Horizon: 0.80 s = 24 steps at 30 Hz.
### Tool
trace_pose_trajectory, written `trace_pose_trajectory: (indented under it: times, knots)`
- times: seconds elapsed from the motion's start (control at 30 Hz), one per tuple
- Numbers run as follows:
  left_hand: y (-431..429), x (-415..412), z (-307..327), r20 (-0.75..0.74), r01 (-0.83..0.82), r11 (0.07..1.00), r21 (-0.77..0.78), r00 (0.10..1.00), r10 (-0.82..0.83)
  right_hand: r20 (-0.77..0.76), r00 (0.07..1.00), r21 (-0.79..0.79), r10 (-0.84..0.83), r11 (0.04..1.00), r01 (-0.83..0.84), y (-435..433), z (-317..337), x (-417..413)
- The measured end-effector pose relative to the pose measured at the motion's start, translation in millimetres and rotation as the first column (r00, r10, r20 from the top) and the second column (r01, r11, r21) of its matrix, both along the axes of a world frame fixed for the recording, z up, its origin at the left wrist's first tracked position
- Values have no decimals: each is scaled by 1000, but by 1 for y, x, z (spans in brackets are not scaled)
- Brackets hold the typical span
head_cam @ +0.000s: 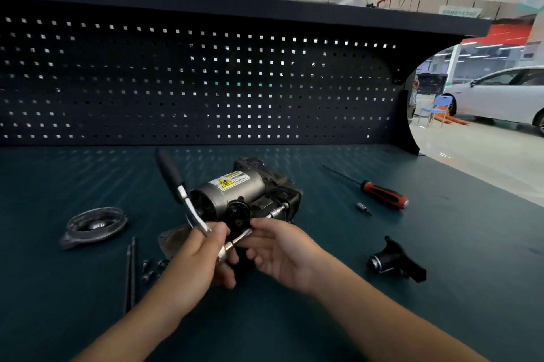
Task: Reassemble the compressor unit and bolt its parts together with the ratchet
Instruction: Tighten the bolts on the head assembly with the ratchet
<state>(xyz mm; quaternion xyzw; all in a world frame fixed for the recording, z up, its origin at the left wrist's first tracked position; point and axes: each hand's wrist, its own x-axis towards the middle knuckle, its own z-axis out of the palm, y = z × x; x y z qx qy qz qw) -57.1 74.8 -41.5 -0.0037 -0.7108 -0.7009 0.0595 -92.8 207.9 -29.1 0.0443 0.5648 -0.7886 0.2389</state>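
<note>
Grey cylindrical compressor unit (235,189) lies mid-surface, just behind both hands. Left grip (203,255) curled round head end of black-handled chrome ratchet (179,185). Right grip (282,252) pinches its thin steel extension bar (237,241). Likely best: seat bar squarely, steady tip before cranking.

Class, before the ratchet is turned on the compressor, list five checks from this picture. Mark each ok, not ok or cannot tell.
1. Grip: the left hand holds the ratchet: ok.
2. Steadying: the right hand pinches the extension bar: ok.
3. Bar's far end engaged with the compressor: cannot tell, it is blurred and partly hidden by the hands.
4. The round cover fitted: not ok, it lies apart on the bench.
5. The long bolts installed: not ok, they lie on the bench.
</note>
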Motion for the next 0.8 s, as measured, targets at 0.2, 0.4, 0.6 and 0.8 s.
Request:
trace_pose_trajectory:
  times: [0.2,0.4,0.6,0.8]
  knots:
    - [-3,2,-2,-7,12,999,-30,1000,-12,-70,997,-35,-16,999,14,3,-5,-4]
    - [-13,6,-8,-504,-470,185,-863,775,-380,-150,988,-35,-38,999,34,-2,-8,-4]
    - [5,10,-4,-202,-92,935,-342,979,22,-82,995,-86,-64,995,57,1,-6,2]
    - [0,6,-1,148,10,998,70,989,-20,-80,990,-108,-112,989,103,-1,-8,3]
